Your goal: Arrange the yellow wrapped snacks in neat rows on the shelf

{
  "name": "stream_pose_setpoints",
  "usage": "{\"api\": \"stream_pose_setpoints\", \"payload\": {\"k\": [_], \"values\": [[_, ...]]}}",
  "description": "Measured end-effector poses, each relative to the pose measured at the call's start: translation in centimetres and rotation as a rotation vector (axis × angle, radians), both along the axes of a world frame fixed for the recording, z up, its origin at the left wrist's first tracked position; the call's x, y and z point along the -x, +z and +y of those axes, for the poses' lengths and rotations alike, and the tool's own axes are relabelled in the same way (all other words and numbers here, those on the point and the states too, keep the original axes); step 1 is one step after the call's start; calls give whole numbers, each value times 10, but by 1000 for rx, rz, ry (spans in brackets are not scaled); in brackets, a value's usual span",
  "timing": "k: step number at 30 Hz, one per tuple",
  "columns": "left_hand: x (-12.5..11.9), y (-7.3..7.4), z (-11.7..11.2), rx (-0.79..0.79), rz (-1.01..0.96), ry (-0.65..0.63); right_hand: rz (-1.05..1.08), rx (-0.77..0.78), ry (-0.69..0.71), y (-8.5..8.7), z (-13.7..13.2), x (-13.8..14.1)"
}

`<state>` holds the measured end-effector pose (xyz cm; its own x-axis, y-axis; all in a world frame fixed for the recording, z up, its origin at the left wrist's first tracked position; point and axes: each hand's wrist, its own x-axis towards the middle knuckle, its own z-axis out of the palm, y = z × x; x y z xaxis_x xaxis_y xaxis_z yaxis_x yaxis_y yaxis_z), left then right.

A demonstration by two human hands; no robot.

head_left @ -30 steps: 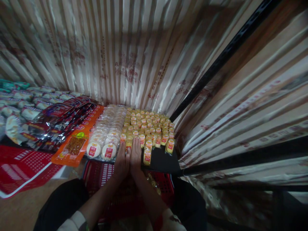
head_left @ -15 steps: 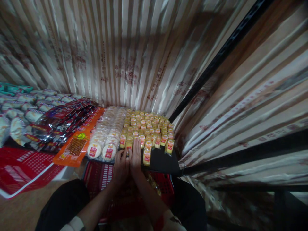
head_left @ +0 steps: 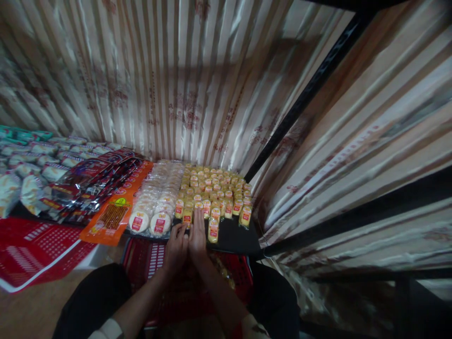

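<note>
My left hand (head_left: 176, 245) is closed with bent fingers at the shelf's front edge. Its fingertips are by the lower end of a small yellow wrapped snack (head_left: 187, 215); whether they grip anything is hidden. Pressed close beside it, my right hand (head_left: 197, 238) is open, its fingers stretched out flat and pointing forward along the right of that snack. Behind both hands, rows of the same yellow packets (head_left: 212, 181) with red labels stand on the black shelf (head_left: 233, 238). One packet (head_left: 213, 230) lies in front of the rows, right of my right hand.
Left are round white crackers (head_left: 139, 220) in clear wrap, an orange stick-snack bag (head_left: 111, 216), dark red bags (head_left: 88, 181) and white packets (head_left: 33, 190). A red basket (head_left: 141, 256) sits below, between my knees. A black post (head_left: 300, 108) slants up at right before the curtain (head_left: 197, 70).
My hands have drawn slightly back toward me from the front packets. The view has shifted a little, with the shelf and curtain sitting slightly lower.
</note>
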<state>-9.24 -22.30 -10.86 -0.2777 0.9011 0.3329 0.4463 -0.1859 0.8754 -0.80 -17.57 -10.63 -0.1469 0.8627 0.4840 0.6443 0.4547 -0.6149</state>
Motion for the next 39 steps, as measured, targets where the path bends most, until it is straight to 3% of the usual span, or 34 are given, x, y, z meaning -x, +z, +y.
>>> {"api": "stream_pose_setpoints", "payload": {"k": [5,9,11,14,18,21,26,39], "values": [[2,0,2,-6,75,-4,-29,-16,23,2,-4,-1],[7,-5,7,-72,265,82,-10,-53,2,26,2,-4],[8,-2,9,-135,375,125,1,-61,-21,46,17,-8],[6,13,17,-209,547,197,-73,-21,-20,77,54,-17],[5,39,39,-209,673,214,-310,140,-26,100,106,-25],[5,46,60,-175,691,220,-430,206,10,103,129,-23],[4,38,81,-166,692,215,-491,274,6,98,143,-15],[3,30,85,-201,677,195,-385,303,82,92,146,-11]]}}
